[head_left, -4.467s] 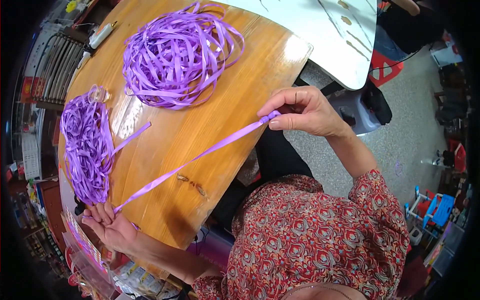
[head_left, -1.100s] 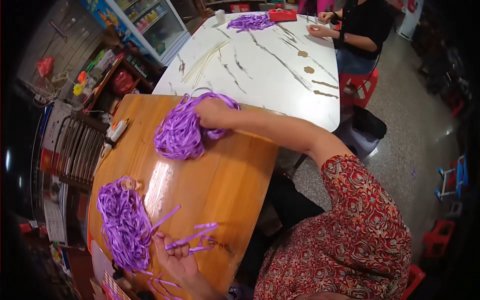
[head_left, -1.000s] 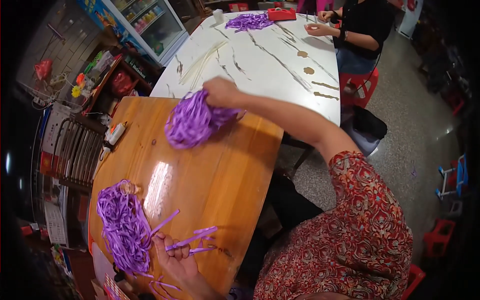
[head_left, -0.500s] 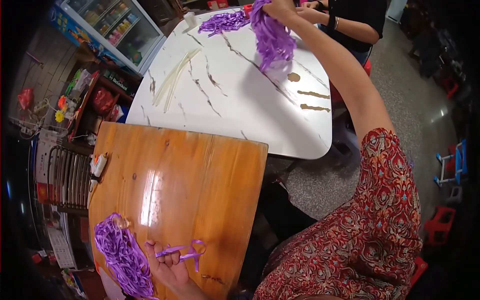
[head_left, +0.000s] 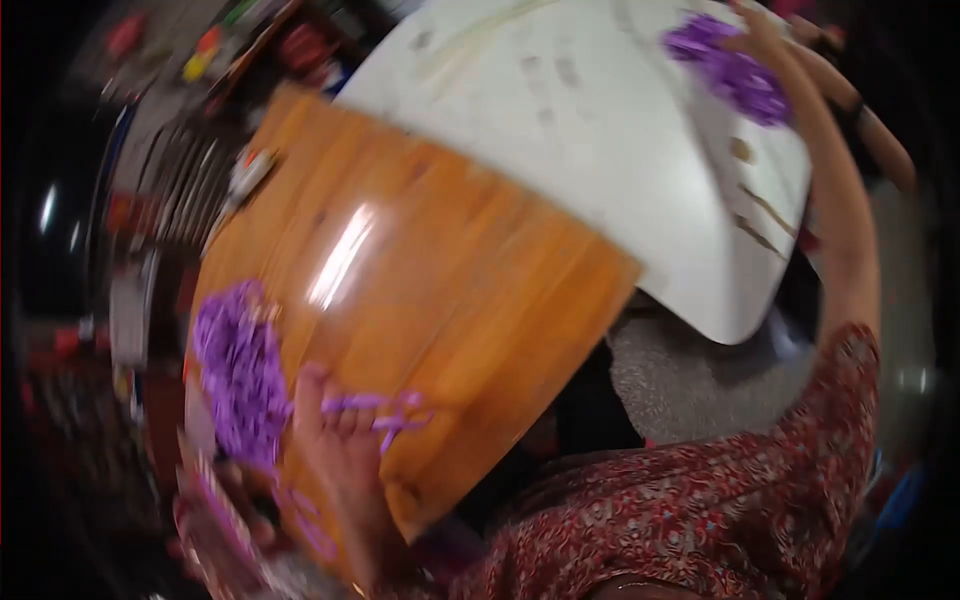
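Note:
My left hand (head_left: 338,430), over the near part of the wooden table (head_left: 455,260), is closed with fingers curled around a thin purple ribbon (head_left: 400,408) whose loops stick out to the right. Just left of it lies a heap of purple ribbons (head_left: 240,375). My right arm reaches far out to the upper right. There my right hand (head_left: 752,38) grips a bundle of purple ribbons (head_left: 745,85) at the white marbled table (head_left: 610,130); its fingers are partly hidden and blurred.
A white glue gun (head_left: 250,175) lies at the wooden table's left edge. Beyond my right arm shows another person's arm (head_left: 880,145). At the lower left is a blurred, hand-like shape (head_left: 225,520) beside pinkish-purple strands. Pale strips (head_left: 480,40) lie on the white table.
The view has swung, so the tables sit further right and higher. My right hand has brought its ribbon bundle lower, over the white table's right side. My left hand still holds its ribbon.

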